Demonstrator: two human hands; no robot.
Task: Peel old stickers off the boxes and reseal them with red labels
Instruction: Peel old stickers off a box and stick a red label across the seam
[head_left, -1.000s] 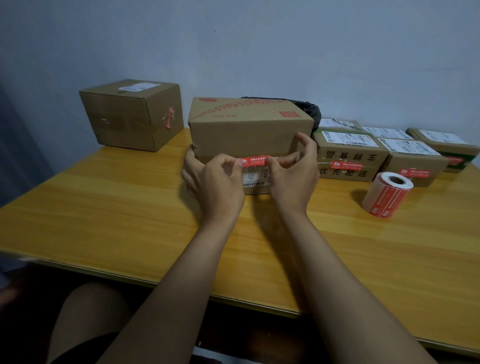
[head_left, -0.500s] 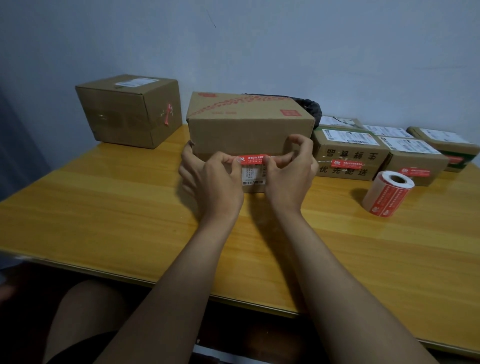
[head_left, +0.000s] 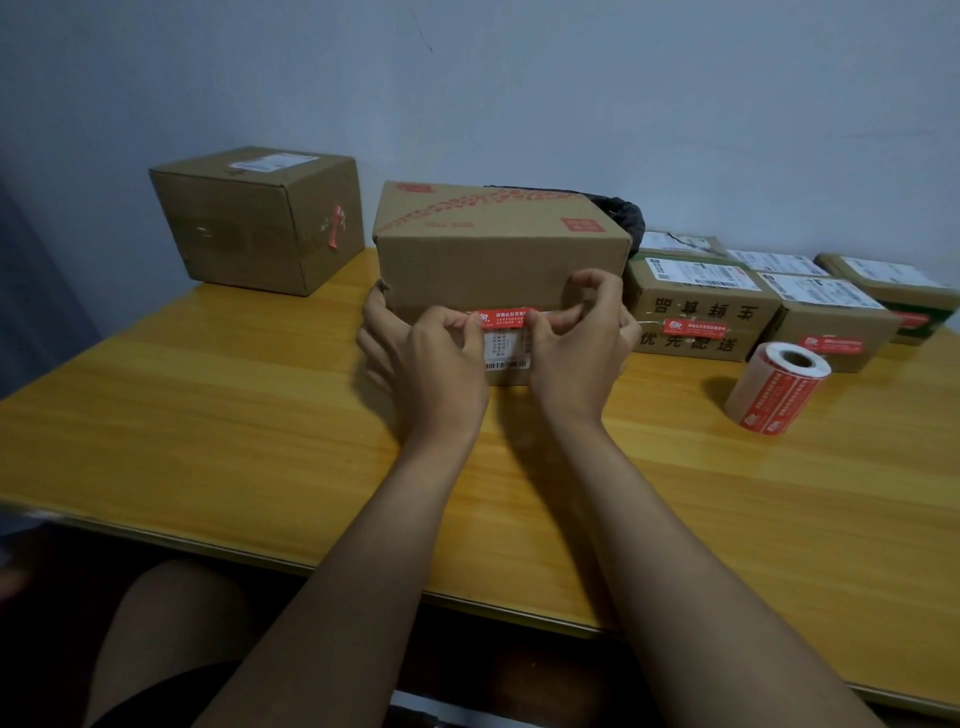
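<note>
Box in work: a wide cardboard box (head_left: 498, 260) with red print on its top stands on the wooden table (head_left: 208, 426), near the far edge and about in the middle of it.
Red label: a red label (head_left: 506, 318) lies across the lower part of the box's near face, directly above a white barcode sticker (head_left: 506, 351).
Left hand: the left hand (head_left: 431, 358) has curled fingers; its thumb and forefinger pinch or press the left end of the red label, and the other fingers reach to the left side of the box.
Right hand: the right hand (head_left: 576, 348) is curled too; its thumb and forefinger are on the right end of the label, and the forefinger is bent up against the box face.
Label roll: a roll of red labels (head_left: 776, 387) lies on the table to the right, apart from the hands.
Other boxes: a cube-shaped carton (head_left: 254, 223) stands at the far left corner; several low parcels (head_left: 696, 306) with white shipping labels stand in a group at the far right, two of them with red labels on the near face.
Behind the box: a black bag (head_left: 626, 218) shows partly.
</note>
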